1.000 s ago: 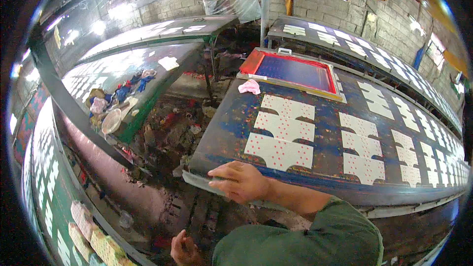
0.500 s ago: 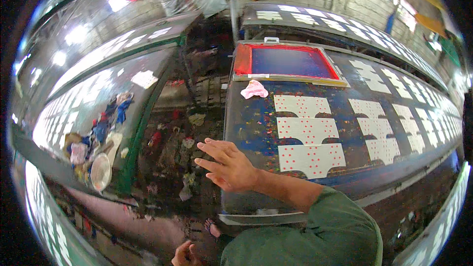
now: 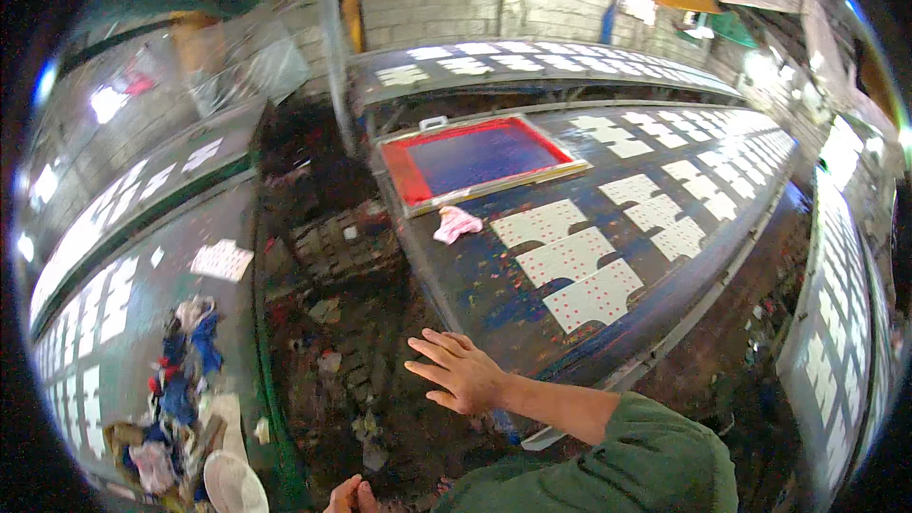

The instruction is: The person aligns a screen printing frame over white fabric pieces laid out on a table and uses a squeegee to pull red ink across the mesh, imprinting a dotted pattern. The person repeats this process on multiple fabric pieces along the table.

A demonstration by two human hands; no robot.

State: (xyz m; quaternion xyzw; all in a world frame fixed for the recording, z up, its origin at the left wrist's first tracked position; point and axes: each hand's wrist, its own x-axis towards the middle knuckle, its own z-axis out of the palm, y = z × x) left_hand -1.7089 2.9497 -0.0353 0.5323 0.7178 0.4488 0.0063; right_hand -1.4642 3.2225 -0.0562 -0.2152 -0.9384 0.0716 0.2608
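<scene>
My right hand (image 3: 465, 378) is spread wide with nothing in it, over the near left corner of the printing table (image 3: 513, 342). My left hand (image 3: 353, 497) shows only partly at the near edge, fingers bent; I can't tell whether it grips anything. Just beyond, the nearest white cut pieces (image 3: 594, 296) lie flat, already bearing red dots; rows farther right are too small to judge how many are printed. Left of them sits a pink cloth (image 3: 458, 224), and beyond it the red-bordered screen frame (image 3: 484, 160) rests flat, untouched.
</scene>
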